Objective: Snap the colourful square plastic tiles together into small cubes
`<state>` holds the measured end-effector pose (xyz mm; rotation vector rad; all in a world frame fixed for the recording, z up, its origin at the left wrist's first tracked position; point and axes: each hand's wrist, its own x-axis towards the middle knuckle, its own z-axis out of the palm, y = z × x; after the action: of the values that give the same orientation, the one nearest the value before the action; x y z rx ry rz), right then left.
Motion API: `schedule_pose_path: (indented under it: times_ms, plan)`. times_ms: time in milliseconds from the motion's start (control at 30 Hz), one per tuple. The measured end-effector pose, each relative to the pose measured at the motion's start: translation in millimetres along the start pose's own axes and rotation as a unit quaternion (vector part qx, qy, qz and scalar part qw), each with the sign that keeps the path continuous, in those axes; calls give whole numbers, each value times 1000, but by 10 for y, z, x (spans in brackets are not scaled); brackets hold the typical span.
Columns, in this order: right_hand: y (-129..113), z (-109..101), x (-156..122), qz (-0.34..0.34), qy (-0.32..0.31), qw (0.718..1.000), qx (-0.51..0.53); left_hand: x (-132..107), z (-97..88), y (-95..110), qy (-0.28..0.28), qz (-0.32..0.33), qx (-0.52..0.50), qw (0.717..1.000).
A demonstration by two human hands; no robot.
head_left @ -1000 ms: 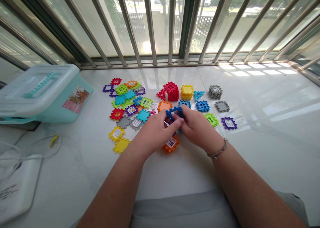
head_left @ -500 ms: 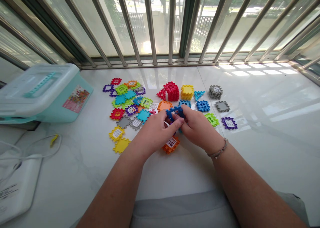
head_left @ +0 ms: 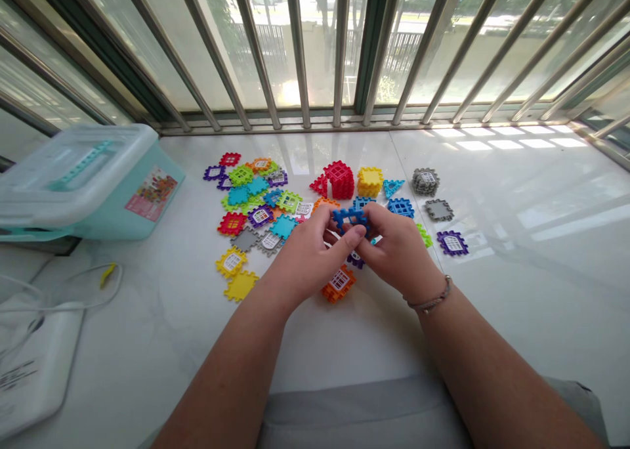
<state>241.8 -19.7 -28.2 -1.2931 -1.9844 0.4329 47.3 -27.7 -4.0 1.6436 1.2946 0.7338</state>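
Observation:
Between my two hands is a blue notched building tile [head_left: 350, 220] with square openings, lifted off the floor. My left hand [head_left: 322, 245] grips its left side, the thumb across the near face. My right hand [head_left: 394, 242] is closed on its right side. Below and between the wrists lies an orange stack of tiles with a white window piece [head_left: 339, 279]. Just past my fingers are more blue tiles [head_left: 401, 207] and an orange tile [head_left: 325, 203], partly covered. A purple tile [head_left: 355, 260] shows under my hands, mostly hidden.
Mixed coloured tiles [head_left: 259, 216] are spread at left. Red [head_left: 339, 180], yellow [head_left: 369, 182] and grey [head_left: 426, 182] stacks stand farther back. A lidded turquoise box [head_left: 128, 199] sits at left near a white cable [head_left: 115, 291]. Metal bars [head_left: 339, 55] line the window.
The blue tile has shifted slightly to the right and tipped to lie flatter in my hands. My right hand has moved a little to the right; both hands keep hold.

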Motion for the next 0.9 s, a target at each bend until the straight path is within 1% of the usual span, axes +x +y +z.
schedule_pose_path:
  times_ms: [67, 167, 267, 367, 467, 533, 600, 667, 700, 733, 767, 833, 900]
  plan:
    - [-7, 3, -2, 2, -7, 1000, -6, 0, 8, -3, 4, 5, -27, 1000]
    - [-24, 2, -6, -1, -25, 1000, -13, -2, 18, -3, -4, -1, -47, 999]
    - [-41, -4, -4, -6, -38, 999, -18, -11, 25, 12, -9, -11, -29, 999]
    - [-50, -1, 7, -9, -45, 999, -17, -19, 28, 25, -3, -9, -18, 1000]
    - [-51, 10, 18, -30, -59, 998, -15, -7, 32, 7, 11, -6, -20, 1000]
    - [-56, 12, 17, -42, -74, 996, 2, 15, 32, -19, 27, -11, -60, 998]
    - [-69, 0, 7, -44, -80, 995, 48, 40, 20, -38, 29, -33, -170, 985]
    - [-83, -26, -8, -44, -79, 990, 105, 55, -10, -31, 9, -59, -306, 950]
    - [-88, -42, -16, -44, -77, 988, 126, 57, -32, -17, 1, -65, -354, 933]
    - [-89, -58, -24, -45, -73, 987, 139, 54, -57, 0, 0, -67, -377, 924]
    - [-87, -72, -30, -45, -66, 986, 144, 50, -82, 18, 4, -66, -379, 923]
    - [-77, -93, -37, -47, -49, 989, 134, 43, -124, 41, 15, -69, -346, 936]
    - [-68, -95, -35, -47, -28, 992, 117, 49, -138, 32, 13, -82, -308, 948]
